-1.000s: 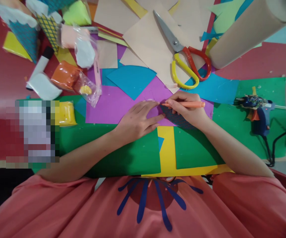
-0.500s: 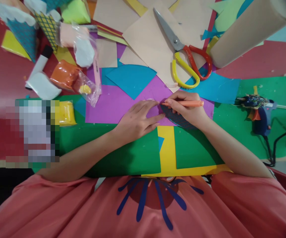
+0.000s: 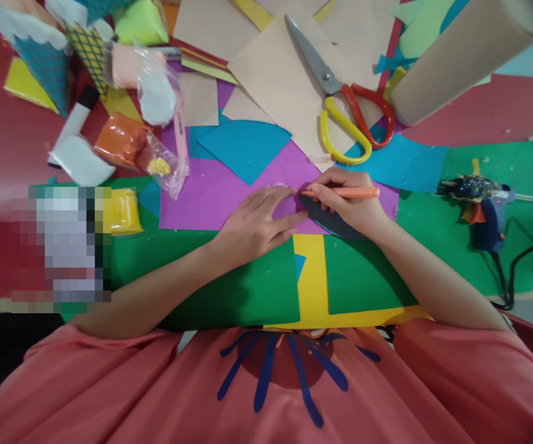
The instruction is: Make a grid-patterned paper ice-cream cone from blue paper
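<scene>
- On the purple paper sheet (image 3: 211, 197) at the middle of the table, a dark patterned cut-out (image 3: 326, 221) lies flat, touching the sheet and partly hidden under the right hand (image 3: 352, 206).
- That right hand is closed around an orange pen (image 3: 347, 192), pinching it near the tip, and the tip meets the upper left edge of the cut-out.
- Left hand (image 3: 259, 222): flat, fingers loosely spread, palm down on the purple sheet just beside the cut-out; it holds nothing, and whether a fingertip touches the cut-out cannot be told.
- Handling, as a judgement: the cut-out looks thin, light and limp, so it would slide or curl easily; pressing it flat near its edge seems the best hold, and lifting it is best done by pinching a free corner.
- The pen looks stiff and light, best gripped low on the barrel.
- Nearby: scissors (image 3: 340, 98) with red and yellow handles on beige paper beyond the hands, a glue gun (image 3: 481, 206) on the green sheet (image 3: 432, 246) well to the right, and a cardboard tube (image 3: 460, 58) at the far right.
</scene>
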`<action>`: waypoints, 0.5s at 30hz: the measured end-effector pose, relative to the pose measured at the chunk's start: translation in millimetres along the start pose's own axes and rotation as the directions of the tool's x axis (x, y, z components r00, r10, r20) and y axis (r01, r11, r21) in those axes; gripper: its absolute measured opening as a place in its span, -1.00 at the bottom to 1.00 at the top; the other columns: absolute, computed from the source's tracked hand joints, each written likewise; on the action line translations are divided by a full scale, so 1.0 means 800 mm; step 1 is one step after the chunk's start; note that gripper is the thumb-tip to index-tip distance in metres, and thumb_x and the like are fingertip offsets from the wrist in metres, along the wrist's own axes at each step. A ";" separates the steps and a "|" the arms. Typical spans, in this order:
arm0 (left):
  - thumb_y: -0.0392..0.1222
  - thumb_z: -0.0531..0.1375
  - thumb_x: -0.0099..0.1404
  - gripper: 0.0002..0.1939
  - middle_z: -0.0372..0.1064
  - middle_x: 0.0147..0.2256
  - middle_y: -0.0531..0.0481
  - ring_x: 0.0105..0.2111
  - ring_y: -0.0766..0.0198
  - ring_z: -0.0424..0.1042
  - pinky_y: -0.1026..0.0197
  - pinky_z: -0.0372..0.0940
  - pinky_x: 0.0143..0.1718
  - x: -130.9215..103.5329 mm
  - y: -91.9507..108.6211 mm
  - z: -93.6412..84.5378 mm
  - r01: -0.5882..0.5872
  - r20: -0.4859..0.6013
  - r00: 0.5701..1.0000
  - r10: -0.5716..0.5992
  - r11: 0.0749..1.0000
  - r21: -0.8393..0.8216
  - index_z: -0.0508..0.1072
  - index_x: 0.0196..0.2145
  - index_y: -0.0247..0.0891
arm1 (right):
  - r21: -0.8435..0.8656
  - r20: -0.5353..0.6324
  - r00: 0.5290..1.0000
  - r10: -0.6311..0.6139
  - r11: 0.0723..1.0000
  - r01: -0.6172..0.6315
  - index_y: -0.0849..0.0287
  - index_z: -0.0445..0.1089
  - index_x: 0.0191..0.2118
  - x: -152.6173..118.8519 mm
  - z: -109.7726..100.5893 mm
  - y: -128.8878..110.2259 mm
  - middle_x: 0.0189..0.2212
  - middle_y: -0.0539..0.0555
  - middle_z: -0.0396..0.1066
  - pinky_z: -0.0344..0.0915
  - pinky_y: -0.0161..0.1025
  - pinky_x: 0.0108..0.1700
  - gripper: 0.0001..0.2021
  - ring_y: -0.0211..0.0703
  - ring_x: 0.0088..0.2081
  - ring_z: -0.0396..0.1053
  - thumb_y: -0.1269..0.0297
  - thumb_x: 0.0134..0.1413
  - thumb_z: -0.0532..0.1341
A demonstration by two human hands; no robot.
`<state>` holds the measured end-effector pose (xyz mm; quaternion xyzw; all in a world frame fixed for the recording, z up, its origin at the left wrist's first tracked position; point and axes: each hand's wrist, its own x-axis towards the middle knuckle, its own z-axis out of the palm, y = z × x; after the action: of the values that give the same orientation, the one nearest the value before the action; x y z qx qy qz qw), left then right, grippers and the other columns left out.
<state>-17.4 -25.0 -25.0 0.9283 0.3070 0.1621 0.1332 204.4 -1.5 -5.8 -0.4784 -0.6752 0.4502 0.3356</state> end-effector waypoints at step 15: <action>-0.16 0.09 0.42 -0.70 0.23 0.15 -0.22 0.18 -0.04 0.25 -0.18 0.24 0.16 0.000 0.000 -0.001 -0.005 0.000 1.000 0.005 1.000 0.011 0.45 0.05 -0.16 | -0.016 0.056 0.998 0.027 1.000 -0.026 0.22 0.43 -0.53 0.002 -0.003 0.000 -0.54 0.01 0.45 0.20 -0.35 -0.46 -0.82 -0.32 -0.51 0.31 0.33 0.05 0.19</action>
<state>-17.9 -24.6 -24.4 0.9297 0.3058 0.1607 0.1278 206.0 0.4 -5.2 -0.4772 -0.6813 0.4625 0.3069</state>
